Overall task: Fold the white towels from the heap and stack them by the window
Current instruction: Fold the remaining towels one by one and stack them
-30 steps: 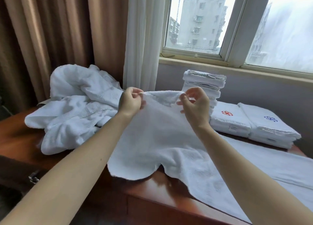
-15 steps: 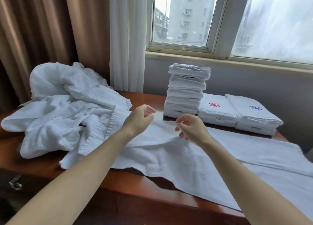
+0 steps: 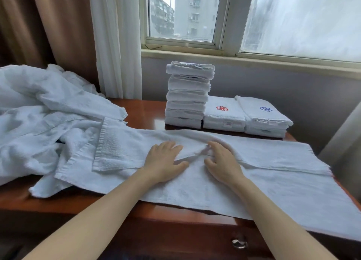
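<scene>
White terry heap (image 3: 45, 119) sits at my left, limp and tangled. Next, the towel (image 3: 254, 173) I'm folding lies spread along the table (image 3: 58, 203), its far edge folded over. My left hand (image 3: 163, 162) and right hand (image 3: 222, 162) press flat on it, fingers spread, gripping nothing. It looks soft, light and floppy; I'd pinch it at the corners. Folded stack (image 3: 188, 95) stands under the window (image 3: 185, 13).

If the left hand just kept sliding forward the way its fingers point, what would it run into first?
Most likely the raised fold ridge of the towel under the left hand, then probably the tall stack of folded towels behind it. Depth is hard to judge.
</scene>
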Tool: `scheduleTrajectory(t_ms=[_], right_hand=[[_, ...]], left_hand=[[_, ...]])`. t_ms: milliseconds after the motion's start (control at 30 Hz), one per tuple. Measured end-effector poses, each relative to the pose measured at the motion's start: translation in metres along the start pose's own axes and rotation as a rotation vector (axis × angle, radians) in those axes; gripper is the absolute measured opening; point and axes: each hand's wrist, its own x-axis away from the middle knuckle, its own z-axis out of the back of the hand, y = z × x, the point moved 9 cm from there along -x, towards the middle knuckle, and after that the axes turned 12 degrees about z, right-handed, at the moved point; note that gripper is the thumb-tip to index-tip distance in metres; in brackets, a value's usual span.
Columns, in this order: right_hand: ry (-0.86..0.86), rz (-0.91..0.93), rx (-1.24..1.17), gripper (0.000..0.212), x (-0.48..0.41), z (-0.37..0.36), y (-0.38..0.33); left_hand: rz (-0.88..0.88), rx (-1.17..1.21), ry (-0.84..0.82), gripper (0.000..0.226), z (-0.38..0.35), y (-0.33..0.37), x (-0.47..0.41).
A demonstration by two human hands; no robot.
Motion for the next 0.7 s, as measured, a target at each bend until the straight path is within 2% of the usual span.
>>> scheduleTrajectory(t_ms=[133, 333, 400, 467, 533, 600, 700], right_hand=[[-0.037, 0.052, 0.008, 0.057, 0.009, 0.012, 0.012], [-0.079, 0.077, 0.007, 0.056, 0.031, 0.033, 0.038], [-0.076, 0.095, 0.035, 0.059, 0.032, 0.036, 0.036], [-0.057, 0.144, 0.065, 0.063, 0.029, 0.036, 0.021], [-0.056, 0.213, 0.065, 0.064, 0.022, 0.031, -0.005], [-0.091, 0.288, 0.048, 0.062, 0.013, 0.020, -0.036], [-0.191, 0.381, -0.017, 0.056, -0.005, -0.002, -0.083]], left_hand=[[0.018, -0.051, 0.112, 0.060, 0.014, 0.023, 0.005], [-0.042, 0.004, 0.096, 0.058, 0.011, 0.056, 0.013], [-0.036, 0.082, 0.029, 0.067, 0.012, 0.053, 0.013], [0.013, 0.266, -0.007, 0.067, 0.022, 0.038, 0.012], [0.066, 0.390, 0.041, 0.048, 0.035, 0.014, 0.012], [0.123, 0.395, 0.131, 0.022, 0.049, -0.014, 0.014], [0.202, 0.394, 0.240, 0.008, 0.067, -0.053, 0.023]])
